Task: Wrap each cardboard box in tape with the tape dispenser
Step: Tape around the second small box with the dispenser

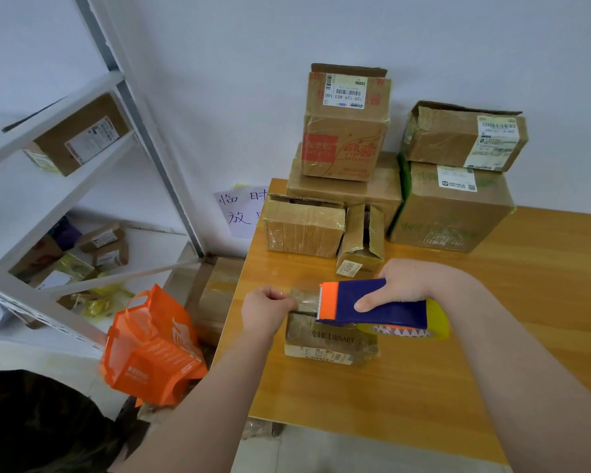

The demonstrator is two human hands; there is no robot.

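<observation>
A small cardboard box [328, 339] printed "SHE LIBRARY" lies flat on the wooden table [423, 387], near its left edge and about midway between the near and far edges. Its surface is glossy with clear tape.

Above it, the right hand [406, 285] grips the blue and orange tape dispenser [372, 302]. The fingers are curled over the top of the body and the thumb is pressed along its side. The dispenser's toothed orange end points toward the left edge, and its yellowish tape roll [430, 327] hangs at the back, over the box's right end.

The left hand [267, 310] is beside the box's left end, its fingers closed in a pinch on the free end of a strip of tape [304, 300]. The strip runs stretched from the pinch to the dispenser's blade, just above the box's top.

More cardboard boxes [347, 131] are stacked along the far edge against the wall, from the far left corner inward. A taped box [304, 227] and a narrow upright one [360, 237] stand in front of them.

Off the left edge, an orange bag [151, 346] sits on the floor beside a white metal shelf [48, 131] holding parcels. A handwritten paper sign [239, 213] hangs on the wall.
</observation>
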